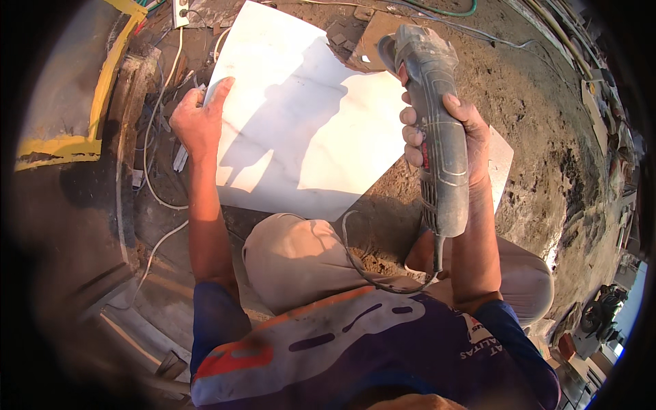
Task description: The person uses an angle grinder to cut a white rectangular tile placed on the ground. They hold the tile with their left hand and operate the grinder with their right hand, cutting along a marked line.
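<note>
In front of my knees lies a white, faintly veined tile slab [273, 130], with an uneven bite in its far right edge and a shadow across its face. My left hand [201, 116] grips the slab's left edge, thumb on top and the other fingers mostly hidden. Wrapped round the body of a dusty dark angle grinder [441, 150] is my right hand [465, 133]. The grinder is held up over the slab's right side, its head [417, 48] pointing away from me. Its disc is mostly hidden. A power cord [400, 287] loops from its rear past my knees.
A white power strip [180, 14] lies at the far left, near a pale cable [154, 116]. Left of me is a yellow-edged panel [96, 123]. Another slab piece [501, 164] rests behind my right wrist. Dusty ground [540, 137] with scraps surrounds the slab.
</note>
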The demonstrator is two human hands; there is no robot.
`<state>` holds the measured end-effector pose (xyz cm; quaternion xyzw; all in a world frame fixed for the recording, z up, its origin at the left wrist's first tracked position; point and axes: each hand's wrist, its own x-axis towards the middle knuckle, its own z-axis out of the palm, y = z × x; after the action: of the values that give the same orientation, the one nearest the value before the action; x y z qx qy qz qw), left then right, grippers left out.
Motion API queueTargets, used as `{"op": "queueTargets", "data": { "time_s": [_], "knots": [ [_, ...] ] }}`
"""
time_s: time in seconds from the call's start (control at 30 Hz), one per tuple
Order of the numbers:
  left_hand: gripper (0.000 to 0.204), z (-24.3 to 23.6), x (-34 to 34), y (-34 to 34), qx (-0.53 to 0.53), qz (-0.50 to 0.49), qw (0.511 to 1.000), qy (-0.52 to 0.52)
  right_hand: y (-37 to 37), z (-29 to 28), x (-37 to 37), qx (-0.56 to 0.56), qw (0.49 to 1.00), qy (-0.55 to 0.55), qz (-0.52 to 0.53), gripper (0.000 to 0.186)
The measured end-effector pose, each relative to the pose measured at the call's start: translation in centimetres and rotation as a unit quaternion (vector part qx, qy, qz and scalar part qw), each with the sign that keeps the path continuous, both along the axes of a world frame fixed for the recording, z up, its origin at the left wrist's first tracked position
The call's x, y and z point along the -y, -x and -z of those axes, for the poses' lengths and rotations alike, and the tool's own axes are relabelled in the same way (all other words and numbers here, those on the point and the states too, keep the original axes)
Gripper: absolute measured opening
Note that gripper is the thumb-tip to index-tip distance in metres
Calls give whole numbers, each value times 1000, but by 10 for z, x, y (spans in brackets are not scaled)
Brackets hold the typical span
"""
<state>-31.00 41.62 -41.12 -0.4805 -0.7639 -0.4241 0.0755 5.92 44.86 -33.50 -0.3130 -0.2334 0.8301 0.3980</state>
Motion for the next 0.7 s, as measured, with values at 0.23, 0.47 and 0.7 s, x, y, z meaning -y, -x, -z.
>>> {"op": "queueTargets", "data": {
  "time_s": [0.23, 0.47, 0.7],
  "knots": [
    [64, -33, 37, -28, -54, 9, 997, -46, 4, -39, 18, 43, 995, -58, -64, 63],
    [62, -47, 68, -41, -62, 13, 994, -85, 5, -47, 38, 26, 991, -73, -106, 62],
    [64, -53, 80, -49, -82, -8, 995, -64, 5, -51, 53, 44, 991, -77, -98, 65]
  ]
}}
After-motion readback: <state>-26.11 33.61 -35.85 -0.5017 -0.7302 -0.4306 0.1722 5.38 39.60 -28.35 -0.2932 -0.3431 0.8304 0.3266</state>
